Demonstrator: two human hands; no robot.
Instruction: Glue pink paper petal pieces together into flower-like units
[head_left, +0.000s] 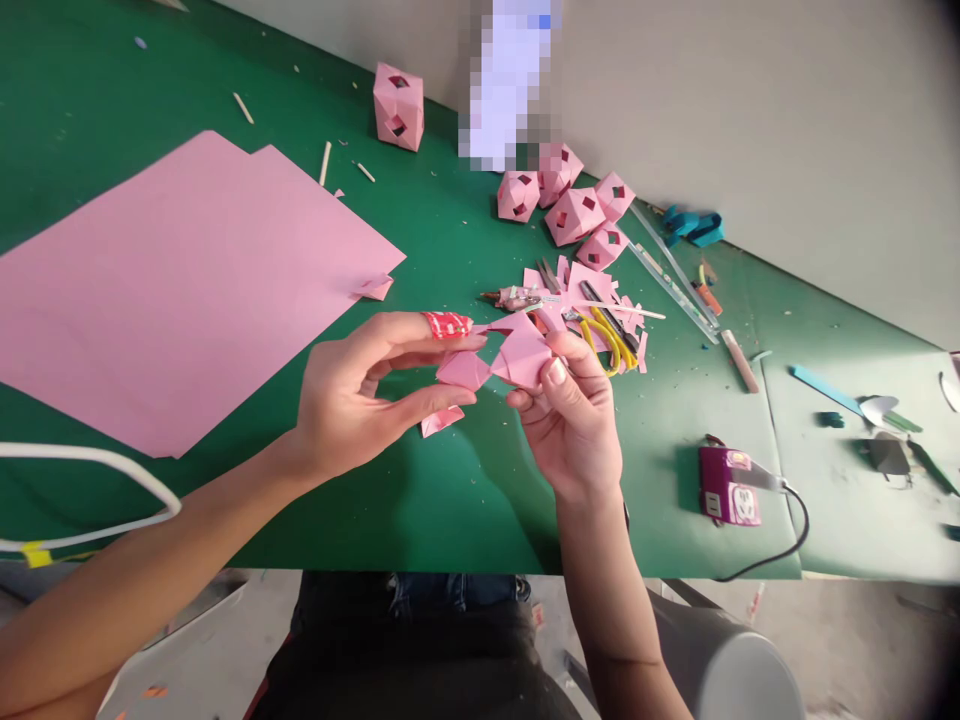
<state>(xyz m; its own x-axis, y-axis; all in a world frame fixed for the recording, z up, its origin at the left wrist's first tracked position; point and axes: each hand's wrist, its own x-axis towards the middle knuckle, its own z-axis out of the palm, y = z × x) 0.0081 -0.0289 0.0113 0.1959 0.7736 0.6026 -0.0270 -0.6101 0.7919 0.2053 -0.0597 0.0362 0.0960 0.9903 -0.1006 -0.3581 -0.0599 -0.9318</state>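
Between both hands, above the green table, is a folded pink paper piece [521, 352] with pointed facets and an opening near its middle. My left hand [352, 385], a red patterned wrap on one finger, pinches its left part between thumb and fingers. On the other side, my right hand [574, 420] grips it with the thumb pressed on the near face. Some of the right fingers are hidden behind the paper. Just below the left thumb lies a small folded pink paper piece [442, 420]. Large pink paper sheets [202, 290] lie to the left.
Finished-looking pink paper polyhedra [575, 215] cluster at the back, with another polyhedron [399, 108] further left. Yellow-handled scissors [611, 345] rest among pink scraps. Clear rulers [675, 285] lie beyond. A purple power adapter [727, 487] with a cord is at the right. A white tube [90, 455] crosses the left edge.
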